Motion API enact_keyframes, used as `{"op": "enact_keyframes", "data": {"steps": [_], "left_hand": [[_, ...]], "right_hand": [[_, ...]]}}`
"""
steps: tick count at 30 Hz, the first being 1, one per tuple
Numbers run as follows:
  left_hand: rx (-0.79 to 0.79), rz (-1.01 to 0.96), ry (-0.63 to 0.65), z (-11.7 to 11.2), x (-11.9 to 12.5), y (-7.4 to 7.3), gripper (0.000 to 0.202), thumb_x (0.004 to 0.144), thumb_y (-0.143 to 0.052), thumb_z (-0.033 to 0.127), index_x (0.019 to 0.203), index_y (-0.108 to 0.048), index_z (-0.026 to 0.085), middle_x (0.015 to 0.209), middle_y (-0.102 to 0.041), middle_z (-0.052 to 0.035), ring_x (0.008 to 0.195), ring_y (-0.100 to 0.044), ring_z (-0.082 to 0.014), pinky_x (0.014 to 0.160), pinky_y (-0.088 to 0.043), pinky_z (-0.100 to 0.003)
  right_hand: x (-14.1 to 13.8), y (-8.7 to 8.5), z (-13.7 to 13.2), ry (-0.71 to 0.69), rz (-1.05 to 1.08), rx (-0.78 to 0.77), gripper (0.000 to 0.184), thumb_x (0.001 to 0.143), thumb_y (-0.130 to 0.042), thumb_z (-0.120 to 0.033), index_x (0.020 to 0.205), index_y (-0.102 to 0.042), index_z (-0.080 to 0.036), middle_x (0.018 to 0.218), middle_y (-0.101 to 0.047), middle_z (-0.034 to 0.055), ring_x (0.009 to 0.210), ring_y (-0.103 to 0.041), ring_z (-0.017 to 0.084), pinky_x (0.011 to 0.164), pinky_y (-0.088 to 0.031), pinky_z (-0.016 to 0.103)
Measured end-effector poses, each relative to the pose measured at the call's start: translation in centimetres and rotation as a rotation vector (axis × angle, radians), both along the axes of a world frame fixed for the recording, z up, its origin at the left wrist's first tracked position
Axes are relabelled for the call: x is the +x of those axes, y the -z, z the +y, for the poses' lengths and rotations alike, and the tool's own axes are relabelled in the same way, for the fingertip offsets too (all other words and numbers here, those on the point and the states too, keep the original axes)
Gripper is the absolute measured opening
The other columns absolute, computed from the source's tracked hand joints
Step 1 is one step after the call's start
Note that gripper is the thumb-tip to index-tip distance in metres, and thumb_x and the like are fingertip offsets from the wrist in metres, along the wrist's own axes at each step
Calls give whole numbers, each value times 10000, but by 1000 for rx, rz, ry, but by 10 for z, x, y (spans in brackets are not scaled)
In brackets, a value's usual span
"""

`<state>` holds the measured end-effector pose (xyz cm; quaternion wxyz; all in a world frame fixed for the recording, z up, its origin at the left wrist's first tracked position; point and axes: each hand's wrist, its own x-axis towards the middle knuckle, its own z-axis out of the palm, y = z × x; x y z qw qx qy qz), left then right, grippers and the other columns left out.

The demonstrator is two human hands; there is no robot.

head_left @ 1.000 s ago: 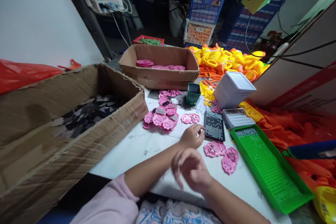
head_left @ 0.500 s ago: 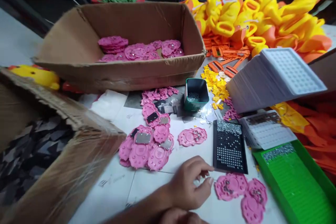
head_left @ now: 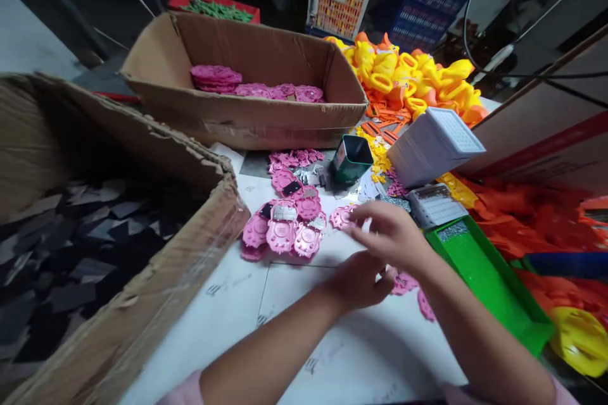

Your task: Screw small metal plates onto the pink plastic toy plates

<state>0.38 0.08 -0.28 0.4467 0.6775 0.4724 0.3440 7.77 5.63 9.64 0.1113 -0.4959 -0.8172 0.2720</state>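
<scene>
Plates in pink (head_left: pixel 282 234) sit heaped on the worktop (head_left: pixel 237 304), left of the green cup (head_left: pixel 350 168) and nearer the person. A separate pink plate (head_left: pixel 339 218) lies just before the cup — the right hand (head_left: pixel 394 234) partly covers it, crossing above the left hand (head_left: pixel 361 280). Whether either hand's fingers grip anything, I can't tell.

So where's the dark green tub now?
In the head view, the dark green tub sits right of centre, just in front of the cardboard box holding pink pieces, left of the small yellow parts.
</scene>
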Motion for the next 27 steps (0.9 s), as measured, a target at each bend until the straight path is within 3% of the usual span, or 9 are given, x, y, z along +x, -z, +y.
{"op": "enact_keyframes", "data": {"steps": [2,5,8,12,17,20,22,24,27], "left_hand": [[55,32,140,0,1,2,68,832,-675,208,850,-704,149,804,-703,-8,754,-665,-142,740,-557,-271],[120,103,240,1,4,6,95,807,-660,182,879,-712,147,879,-739,-81,813,-695,-212,761,-554,-317],[157,182,261,2,7,8,165,809,-646,248,879,-723,120,857,-740,-130,798,-705,-286,728,-557,-364],[198,257,270,4,9,8,203,833,-635,307,893,-726,135,897,-739,-133,794,-707,-292,720,-557,-369],[236,384,224,5,5,4,205,822,-636,298,906,-715,129,843,-710,-129,786,-689,-284,733,-556,-384],[266,487,121,3,-2,-3,223,851,-592,272,985,-705,135,1005,-701,-156,1004,-648,-322,907,-518,-463],[271,573,-20,2,-5,-6,342,899,-507,248,1176,-648,105,1289,-605,-208,1261,-505,-377,1069,-388,-564],[260,661,-146,2,-6,-6,502,912,-479,244,1369,-502,39,1516,-386,-250,1434,-284,-414,1160,-216,-624],[236,778,-217,6,-5,-2,682,887,-543,296,1444,-370,-59,1562,-267,-303,1486,-144,-438,1193,-114,-625]], "right_hand": [[-10,6,33,92,-188,35,219,862,-640,-353,918,-707,-152,944,-716,109,890,-661,205,853,-529,375],[-26,36,59,157,-414,40,270,908,-603,-378,1030,-659,-144,1076,-678,90,990,-648,197,897,-545,418],[-34,59,64,157,-540,57,302,926,-580,-386,1125,-620,-162,1157,-647,80,1035,-636,193,909,-554,424],[-37,68,64,146,-563,82,321,926,-582,-379,1163,-607,-164,1199,-630,91,1066,-627,206,923,-550,435],[-34,55,67,209,-387,98,348,916,-599,-377,1171,-602,-141,1194,-630,104,1062,-631,211,918,-551,432],[-8,39,59,334,-190,145,321,920,-591,-380,1140,-613,-147,1168,-638,91,1057,-630,207,919,-547,435],[19,34,46,421,-25,167,291,921,-591,-376,1096,-623,-146,1098,-654,71,998,-640,189,884,-557,412],[45,38,29,484,151,152,264,918,-599,-364,1048,-625,-136,982,-661,43,871,-647,152,789,-571,350],[73,57,8,552,407,98,247,932,-581,-358,1020,-608,-129,820,-623,-1,649,-584,86,595,-529,240]]}}
